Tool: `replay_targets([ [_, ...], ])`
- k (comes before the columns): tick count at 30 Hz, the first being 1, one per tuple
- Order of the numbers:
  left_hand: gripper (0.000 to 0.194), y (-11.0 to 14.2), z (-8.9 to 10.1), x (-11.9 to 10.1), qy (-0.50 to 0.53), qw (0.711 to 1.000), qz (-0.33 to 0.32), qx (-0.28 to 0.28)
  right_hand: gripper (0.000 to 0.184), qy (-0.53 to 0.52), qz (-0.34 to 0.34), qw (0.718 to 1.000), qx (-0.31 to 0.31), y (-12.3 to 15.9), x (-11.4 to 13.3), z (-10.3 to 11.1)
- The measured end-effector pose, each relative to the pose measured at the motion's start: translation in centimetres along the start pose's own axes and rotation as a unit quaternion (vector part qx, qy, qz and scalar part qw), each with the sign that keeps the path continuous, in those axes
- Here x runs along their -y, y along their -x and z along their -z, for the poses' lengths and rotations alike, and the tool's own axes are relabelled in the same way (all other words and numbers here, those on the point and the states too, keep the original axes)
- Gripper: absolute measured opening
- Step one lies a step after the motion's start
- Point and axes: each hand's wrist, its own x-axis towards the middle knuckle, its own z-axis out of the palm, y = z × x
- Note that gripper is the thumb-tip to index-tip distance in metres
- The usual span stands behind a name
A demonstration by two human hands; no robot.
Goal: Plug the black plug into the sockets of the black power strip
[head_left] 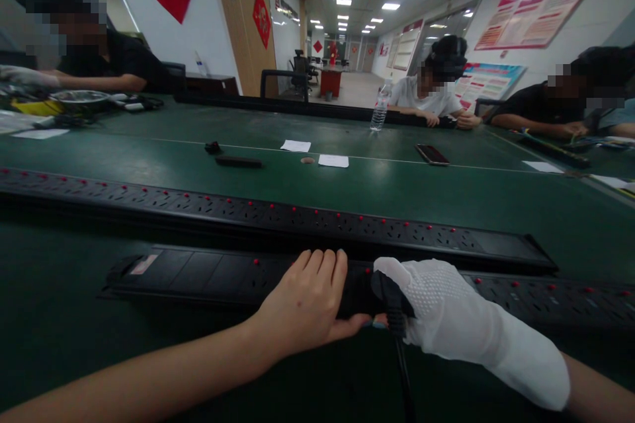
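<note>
A long black power strip point(198, 277) with red lights lies across the table in front of me. My left hand point(310, 297), bare, is wrapped over the strip, with fingers on its far edge and the thumb along the near side. In a white dotted glove, my right hand point(436, 304) grips a black power plug point(389, 291) at the strip's sockets. Its cord point(404, 377) hangs down toward me. The plug's prongs are hidden, so I cannot tell how deep it sits.
A second long power strip point(278, 215) lies just beyond, parallel. Farther out are a black bar point(238, 162), paper slips point(333, 160), a phone point(431, 154) and a water bottle point(380, 109). Other people sit around the green table point(163, 152), one beside tangled cables point(89, 102).
</note>
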Motion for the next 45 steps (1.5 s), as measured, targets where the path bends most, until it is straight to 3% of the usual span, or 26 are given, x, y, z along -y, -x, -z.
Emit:
replay_targets([
  [7, 0.075, 0.0, 0.1, 0.1, -0.013, 1.000, -0.016, 0.008, 0.037, -0.028, -0.008, 0.999, 0.020, -0.1, 0.2, 0.6],
  [20, 0.075, 0.0, 0.1, 0.1, -0.006, 1.000, -0.010, 0.008, 0.037, -0.039, -0.016, 0.999, 0.030, -0.2, 0.1, 1.0],
  [23, 0.077, 0.0, 0.2, 0.1, -0.005, 1.000, -0.008, 0.014, 0.048, -0.052, -0.019, 0.998, 0.034, -0.3, 0.4, 1.2],
  [26, 0.077, 0.0, 0.2, 0.1, -0.008, 1.000, -0.012, 0.017, 0.058, -0.024, -0.058, 0.998, 0.025, -0.5, 1.1, 1.0],
  [32, 0.076, 0.0, 0.2, 0.1, -0.011, 1.000, -0.010, 0.020, 0.055, 0.020, -0.142, 0.989, 0.026, -0.7, 2.4, 0.2],
  [45, 0.077, 0.0, 0.1, -0.1, 0.005, 1.000, 0.000, 0.012, 0.045, -0.015, -0.083, 0.996, 0.002, -0.6, 1.3, -0.1],
])
